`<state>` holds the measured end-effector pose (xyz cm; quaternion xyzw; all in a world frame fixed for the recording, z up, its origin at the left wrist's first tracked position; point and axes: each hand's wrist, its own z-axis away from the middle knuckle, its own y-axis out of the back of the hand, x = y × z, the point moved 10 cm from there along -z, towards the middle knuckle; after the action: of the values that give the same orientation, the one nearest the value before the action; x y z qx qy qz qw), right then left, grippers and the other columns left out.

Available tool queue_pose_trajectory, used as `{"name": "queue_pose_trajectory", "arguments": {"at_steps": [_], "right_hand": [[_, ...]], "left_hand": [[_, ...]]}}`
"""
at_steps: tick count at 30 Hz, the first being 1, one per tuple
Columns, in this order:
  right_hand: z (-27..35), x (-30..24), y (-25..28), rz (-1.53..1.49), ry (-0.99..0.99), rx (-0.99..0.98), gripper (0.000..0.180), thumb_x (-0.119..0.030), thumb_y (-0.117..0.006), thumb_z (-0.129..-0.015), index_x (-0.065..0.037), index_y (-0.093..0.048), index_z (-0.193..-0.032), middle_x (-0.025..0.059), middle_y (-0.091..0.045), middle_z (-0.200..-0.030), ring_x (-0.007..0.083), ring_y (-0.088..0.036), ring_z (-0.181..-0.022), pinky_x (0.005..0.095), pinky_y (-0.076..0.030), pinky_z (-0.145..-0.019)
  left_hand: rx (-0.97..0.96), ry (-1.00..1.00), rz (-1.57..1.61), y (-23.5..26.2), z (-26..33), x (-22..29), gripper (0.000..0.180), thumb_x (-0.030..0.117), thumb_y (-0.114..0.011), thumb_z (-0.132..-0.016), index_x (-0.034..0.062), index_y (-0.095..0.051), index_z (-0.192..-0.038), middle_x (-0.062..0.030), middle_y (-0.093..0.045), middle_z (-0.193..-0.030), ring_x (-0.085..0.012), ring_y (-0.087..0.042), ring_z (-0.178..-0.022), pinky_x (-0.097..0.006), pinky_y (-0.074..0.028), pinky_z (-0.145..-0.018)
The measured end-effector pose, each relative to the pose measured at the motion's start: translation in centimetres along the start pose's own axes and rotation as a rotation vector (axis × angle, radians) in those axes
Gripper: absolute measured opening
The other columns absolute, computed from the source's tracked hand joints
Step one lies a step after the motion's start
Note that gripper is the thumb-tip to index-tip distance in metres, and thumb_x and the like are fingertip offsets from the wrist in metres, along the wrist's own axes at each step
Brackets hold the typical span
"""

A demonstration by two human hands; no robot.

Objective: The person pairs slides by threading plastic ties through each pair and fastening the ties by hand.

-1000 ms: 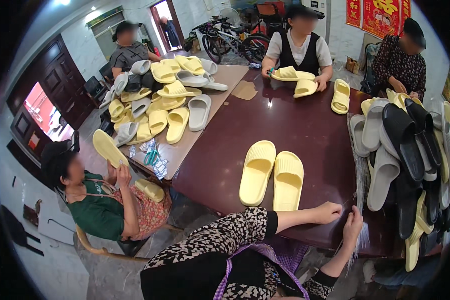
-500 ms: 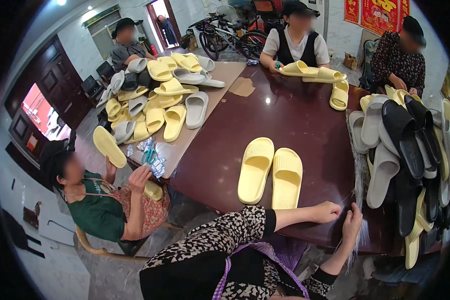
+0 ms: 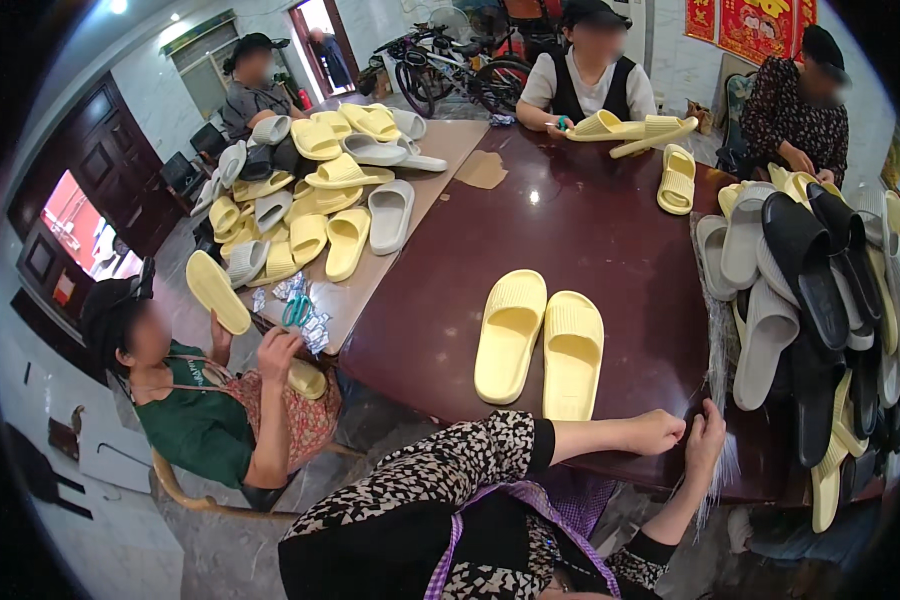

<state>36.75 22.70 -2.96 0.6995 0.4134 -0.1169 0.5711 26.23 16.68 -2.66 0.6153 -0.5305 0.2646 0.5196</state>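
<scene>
In the head view, the left hand [image 3: 660, 432] is hovering over the tabletop [image 3: 470, 250] by its near edge, fingers curled nearly closed. The right hand [image 3: 706, 437] is staying half-open just beside it, against translucent strands [image 3: 716, 480] hanging over that edge; whether either is pinching a strand, I cannot tell. A pair of yellow slippers [image 3: 570, 325] is lying left of them, near the same edge. A slipper pile [image 3: 767, 345] is covering the tabletop's right edge.

Ribbed slippers [image 3: 510, 337] look matt, the tabletop [image 3: 440, 310] glossy.
</scene>
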Motion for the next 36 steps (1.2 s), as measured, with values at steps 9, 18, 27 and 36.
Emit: {"name": "queue_pose_trajectory", "arguments": {"at_steps": [9, 18, 27, 36], "right_hand": [[0.1, -0.4, 0.2, -0.01, 0.021, 0.009, 0.033, -0.009, -0.053, -0.088, 0.001, -0.055, -0.119, 0.02, -0.059, -0.113, 0.0362, -0.053, -0.106, 0.0414, -0.042, -0.091], [-0.2, 0.9, 0.3, -0.135, -0.072, -0.034, 0.036, -0.007, -0.053, -0.087, 0.003, -0.053, -0.122, 0.0174, -0.059, -0.118, 0.0275, -0.056, -0.108, 0.0346, -0.041, -0.095], [-0.1, 1.6, 0.8, -0.555, -0.162, -0.043, 0.033, -0.005, -0.051, -0.089, 0.007, -0.053, -0.12, 0.0134, -0.061, -0.113, 0.018, -0.057, -0.104, 0.0297, -0.043, -0.092], [0.8, -0.3, 1.7, -0.193, 0.009, -0.135, 0.029, -0.003, -0.054, -0.086, 0.003, -0.056, -0.115, 0.0176, -0.061, -0.111, 0.0286, -0.058, -0.104, 0.0335, -0.043, -0.092]], "left_hand": [[-0.075, -0.025, -0.033, -2.7, 1.2, 1.2, 0.01, 0.008, -0.052, -0.074, -0.0001, -0.057, -0.077, -0.0218, -0.061, -0.071, -0.0385, -0.061, -0.068, -0.044, -0.045, -0.061], [0.018, 0.058, 0.151, -1.3, 1.9, 0.8, 0.011, 0.009, -0.055, -0.077, -0.0011, -0.058, -0.079, -0.0177, -0.061, -0.071, -0.0276, -0.061, -0.067, -0.039, -0.045, -0.062], [0.114, 0.195, 0.197, 0.5, 2.9, -0.4, 0.012, 0.01, -0.055, -0.081, -0.0016, -0.056, -0.081, -0.0153, -0.06, -0.074, -0.0239, -0.058, -0.07, -0.036, -0.045, -0.065], [0.227, -0.058, -0.098, 3.1, 3.5, 3.3, 0.009, 0.009, -0.053, -0.085, -0.0001, -0.054, -0.085, -0.0168, -0.055, -0.084, -0.0369, -0.056, -0.081, -0.041, -0.045, -0.07]]}}
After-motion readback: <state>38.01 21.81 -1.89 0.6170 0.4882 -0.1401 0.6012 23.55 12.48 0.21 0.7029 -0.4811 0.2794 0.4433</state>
